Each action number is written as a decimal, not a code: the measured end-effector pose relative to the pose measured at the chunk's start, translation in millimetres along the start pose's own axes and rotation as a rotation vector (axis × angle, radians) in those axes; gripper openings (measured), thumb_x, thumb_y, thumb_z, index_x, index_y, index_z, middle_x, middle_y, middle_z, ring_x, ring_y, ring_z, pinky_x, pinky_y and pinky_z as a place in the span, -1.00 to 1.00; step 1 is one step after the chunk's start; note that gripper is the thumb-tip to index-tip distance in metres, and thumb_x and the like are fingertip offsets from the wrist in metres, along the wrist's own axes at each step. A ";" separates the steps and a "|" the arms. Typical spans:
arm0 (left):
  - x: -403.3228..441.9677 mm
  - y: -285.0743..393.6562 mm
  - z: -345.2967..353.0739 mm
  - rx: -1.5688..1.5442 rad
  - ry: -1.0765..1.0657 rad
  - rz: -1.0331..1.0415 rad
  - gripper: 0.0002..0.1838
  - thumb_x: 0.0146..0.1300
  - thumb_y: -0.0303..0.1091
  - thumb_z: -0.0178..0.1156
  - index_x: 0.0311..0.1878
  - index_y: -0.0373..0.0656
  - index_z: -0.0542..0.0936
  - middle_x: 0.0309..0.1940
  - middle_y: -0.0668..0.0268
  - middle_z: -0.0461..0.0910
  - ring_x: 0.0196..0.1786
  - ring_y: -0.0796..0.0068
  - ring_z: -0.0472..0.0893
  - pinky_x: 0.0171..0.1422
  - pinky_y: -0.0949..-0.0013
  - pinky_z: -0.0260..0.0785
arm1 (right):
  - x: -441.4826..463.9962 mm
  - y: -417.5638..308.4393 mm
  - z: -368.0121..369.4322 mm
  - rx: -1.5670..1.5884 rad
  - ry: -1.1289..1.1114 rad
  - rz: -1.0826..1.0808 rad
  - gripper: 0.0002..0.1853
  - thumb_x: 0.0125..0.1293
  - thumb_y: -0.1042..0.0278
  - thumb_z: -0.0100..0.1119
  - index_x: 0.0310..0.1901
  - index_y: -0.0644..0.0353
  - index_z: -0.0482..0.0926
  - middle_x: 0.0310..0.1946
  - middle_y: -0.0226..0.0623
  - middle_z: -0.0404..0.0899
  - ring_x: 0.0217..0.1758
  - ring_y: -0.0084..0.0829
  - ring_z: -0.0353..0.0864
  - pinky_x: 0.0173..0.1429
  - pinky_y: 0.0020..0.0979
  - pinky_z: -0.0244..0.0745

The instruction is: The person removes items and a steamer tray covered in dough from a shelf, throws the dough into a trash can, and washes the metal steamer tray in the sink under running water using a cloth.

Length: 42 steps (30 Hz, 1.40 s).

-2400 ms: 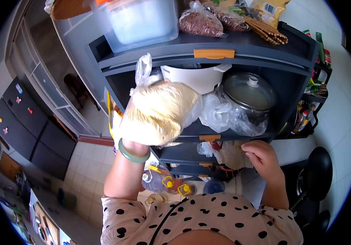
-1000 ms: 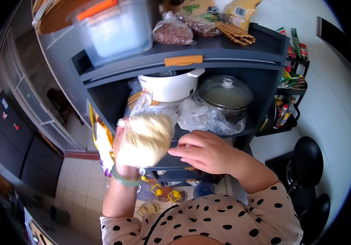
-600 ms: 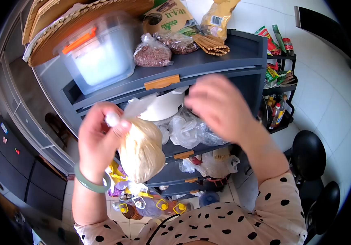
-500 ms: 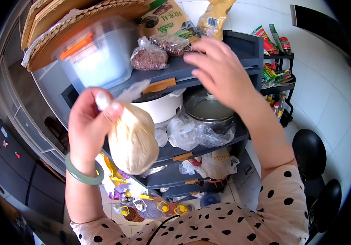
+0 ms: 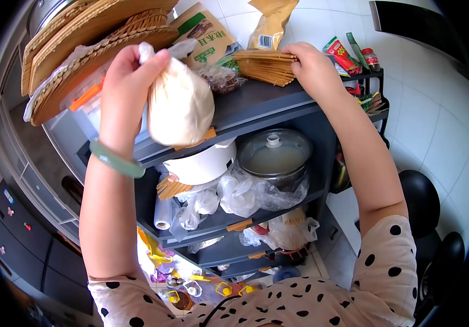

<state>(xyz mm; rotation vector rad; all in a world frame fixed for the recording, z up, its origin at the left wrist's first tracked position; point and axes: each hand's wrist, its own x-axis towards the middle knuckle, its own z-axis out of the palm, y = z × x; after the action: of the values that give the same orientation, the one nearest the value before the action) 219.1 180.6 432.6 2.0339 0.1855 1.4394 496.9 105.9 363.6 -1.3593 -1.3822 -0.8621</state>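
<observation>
My left hand (image 5: 125,82) grips the knotted neck of a clear plastic bag of pale cream-coloured contents (image 5: 182,109). The full bag hangs in front of the upper shelf (image 5: 261,101). With fingers closed, my right hand (image 5: 315,68) holds the right end of a bundle of thin bamboo sticks (image 5: 264,66) over that shelf's right side. Left of the bundle lies a bag of dark reddish dried food (image 5: 223,79), partly hidden by the cream bag. Behind stand a kraft food packet (image 5: 204,35) and a golden packet (image 5: 270,27).
Woven round trays (image 5: 98,49) lean at the left over a clear box with an orange latch (image 5: 85,97). Below are a white pot (image 5: 201,163), a glass-lidded pan (image 5: 275,155) and crumpled plastic bags (image 5: 240,193). A black rack (image 5: 379,87) with condiments stands right.
The cream bag has risen in my left hand. My right hand, empty and spread before, has moved right and now holds the bamboo sticks.
</observation>
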 end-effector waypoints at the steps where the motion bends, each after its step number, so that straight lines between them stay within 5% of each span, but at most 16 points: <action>1: 11.3 -3.6 6.0 0.030 0.027 0.014 -0.79 0.16 -0.36 0.17 -0.23 -0.28 0.42 -0.43 0.33 0.49 -0.40 0.62 0.49 -0.31 0.55 0.36 | -0.2 -0.4 -3.5 0.003 0.040 -0.027 -0.72 0.05 0.57 -0.06 -0.16 0.19 0.50 -0.18 -0.13 0.47 -0.13 -0.10 0.47 -0.03 -0.25 0.38; 9: 72.0 -39.8 60.0 0.445 0.123 0.094 -0.70 0.07 -0.30 0.24 -0.27 -0.35 0.46 -0.44 0.28 0.51 -0.44 0.56 0.45 -0.35 0.49 0.32 | 18.1 1.3 -36.3 -0.010 0.380 -0.218 -0.71 0.04 0.60 -0.06 -0.15 0.19 0.47 -0.18 -0.18 0.47 -0.14 -0.14 0.47 -0.06 -0.29 0.41; 11: 74.2 -43.9 72.2 0.672 0.119 0.120 -0.68 0.02 -0.24 0.23 -0.28 -0.31 0.48 -0.42 0.11 0.55 -0.37 0.27 0.52 -0.19 0.35 0.36 | 23.6 -0.4 -40.4 -0.014 0.418 -0.234 -0.71 0.04 0.60 -0.05 -0.15 0.19 0.47 -0.18 -0.18 0.47 -0.13 -0.14 0.47 -0.05 -0.29 0.40; 12: 74.4 -49.1 77.1 0.711 0.054 0.093 -0.69 0.02 -0.22 0.21 -0.28 -0.29 0.48 -0.38 0.06 0.55 -0.31 0.16 0.54 -0.15 0.30 0.36 | 25.6 0.6 -40.5 -0.009 0.418 -0.237 -0.71 0.04 0.59 -0.05 -0.15 0.19 0.47 -0.18 -0.18 0.47 -0.13 -0.14 0.47 -0.05 -0.29 0.40; 16: 61.4 -63.3 96.1 1.118 -0.483 -0.275 -0.40 0.06 0.07 0.18 0.03 -0.22 0.46 -0.10 0.08 0.53 -0.04 0.21 0.50 0.09 0.38 0.26 | 27.0 5.9 -34.7 0.023 0.386 -0.217 -0.71 0.04 0.59 -0.05 -0.15 0.18 0.47 -0.17 -0.19 0.47 -0.10 -0.15 0.46 -0.02 -0.30 0.39; 19: 59.1 -69.1 78.9 0.565 -0.321 -0.331 -0.35 0.06 0.07 0.18 0.10 -0.24 0.41 -0.04 0.05 0.49 -0.02 0.26 0.49 0.10 0.39 0.25 | 29.0 12.9 -20.7 0.049 0.350 -0.198 -0.71 0.04 0.59 -0.05 -0.15 0.18 0.47 -0.17 -0.19 0.47 -0.10 -0.15 0.46 -0.01 -0.31 0.39; 20: 60.0 -69.5 69.8 0.558 -0.266 -0.202 -0.39 0.10 0.04 0.16 0.07 -0.26 0.43 -0.08 0.05 0.51 -0.04 0.31 0.49 0.07 0.37 0.28 | 30.7 15.3 -14.2 0.061 0.334 -0.194 -0.71 0.04 0.59 -0.05 -0.15 0.17 0.47 -0.17 -0.19 0.47 -0.10 -0.15 0.46 -0.01 -0.31 0.39; 24: 36.5 -49.3 29.4 0.517 -0.132 0.105 -0.66 0.20 -0.15 0.12 -0.06 -0.18 0.49 -0.31 0.38 0.55 -0.33 0.63 0.46 -0.27 0.55 0.30 | 40.4 29.2 16.6 0.103 0.107 -0.188 -0.70 0.04 0.59 -0.02 -0.13 0.22 0.46 -0.17 -0.17 0.46 -0.07 -0.17 0.44 0.03 -0.35 0.35; 27: -3.7 -38.2 -1.1 0.510 -0.042 0.081 -0.74 0.13 -0.27 0.21 -0.19 -0.22 0.52 -0.43 0.43 0.51 -0.40 0.70 0.42 -0.31 0.62 0.29 | 23.1 35.6 26.5 0.014 -0.411 -0.126 -0.62 0.15 0.30 0.11 0.01 0.21 0.43 -0.09 -0.14 0.46 0.02 -0.26 0.43 0.14 -0.41 0.29; 29: -33.1 -35.1 -23.9 0.549 -0.022 0.111 -0.75 0.13 -0.29 0.21 -0.18 -0.22 0.52 -0.42 0.45 0.51 -0.38 0.70 0.44 -0.30 0.62 0.29 | 21.5 39.2 21.9 0.048 -0.780 0.109 -0.52 0.22 0.20 0.05 0.14 0.25 0.33 0.04 -0.19 0.42 0.10 -0.41 0.38 0.19 -0.47 0.21; 31: -62.1 -34.0 -50.2 0.635 -0.013 0.063 -0.74 0.19 -0.28 0.14 -0.09 -0.17 0.51 -0.23 0.45 0.53 -0.23 0.71 0.48 -0.20 0.62 0.26 | 14.5 48.8 21.4 0.137 -0.650 0.058 -0.50 0.25 0.17 0.01 0.21 0.15 0.28 0.06 -0.26 0.41 0.12 -0.48 0.33 0.22 -0.50 0.17; 33: -92.1 -37.9 -64.3 0.534 0.106 0.078 -0.78 0.15 -0.37 0.19 -0.16 -0.25 0.52 -0.32 0.42 0.53 -0.30 0.70 0.47 -0.20 0.64 0.30 | 11.1 43.5 12.2 0.124 -0.584 0.072 -0.46 0.25 0.15 0.02 0.24 0.10 0.23 0.13 -0.26 0.34 0.19 -0.44 0.28 0.27 -0.51 0.09; 35: -124.3 -50.7 -85.1 0.503 0.097 0.065 -0.81 0.23 -0.39 0.08 -0.12 -0.22 0.49 -0.19 0.36 0.54 -0.20 0.63 0.52 -0.19 0.63 0.28 | -2.5 -9.4 2.5 0.291 -0.468 0.116 -0.42 0.12 0.43 0.15 0.18 0.29 0.22 -0.02 -0.15 0.44 0.04 -0.33 0.42 0.10 -0.44 0.33; 37: -156.2 -68.3 -100.1 0.498 0.121 -0.001 -0.85 0.23 -0.44 0.07 -0.14 -0.21 0.49 -0.23 0.35 0.54 -0.24 0.64 0.50 -0.20 0.62 0.29 | -10.5 -5.1 7.7 0.329 -0.296 0.121 -0.50 0.15 0.36 0.10 0.14 0.28 0.29 0.02 -0.07 0.44 0.07 -0.25 0.43 0.12 -0.40 0.32; 40: -192.2 -100.1 -110.4 0.471 0.145 -0.290 -0.83 0.20 -0.47 0.10 -0.12 -0.20 0.49 -0.30 0.38 0.52 -0.25 0.66 0.48 -0.20 0.63 0.29 | -1.0 55.1 5.3 0.126 -0.277 -0.159 -0.43 0.24 0.10 0.04 0.26 0.07 0.22 0.22 -0.25 0.25 0.27 -0.39 0.22 0.32 -0.43 0.06; 42: -208.7 -126.4 -118.1 0.512 0.111 -0.457 -0.79 0.15 -0.50 0.15 -0.12 -0.21 0.49 -0.40 0.40 0.51 -0.29 0.67 0.49 -0.19 0.62 0.33 | -8.9 53.1 -0.6 0.029 -0.079 -0.116 -0.46 0.25 0.10 0.04 0.23 0.09 0.25 0.21 -0.22 0.27 0.27 -0.37 0.23 0.33 -0.41 0.06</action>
<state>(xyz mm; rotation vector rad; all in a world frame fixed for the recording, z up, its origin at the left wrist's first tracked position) 62.0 234.3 218.2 2.0994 1.0865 1.2922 548.2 109.3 347.8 -1.3133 -1.5413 -0.8696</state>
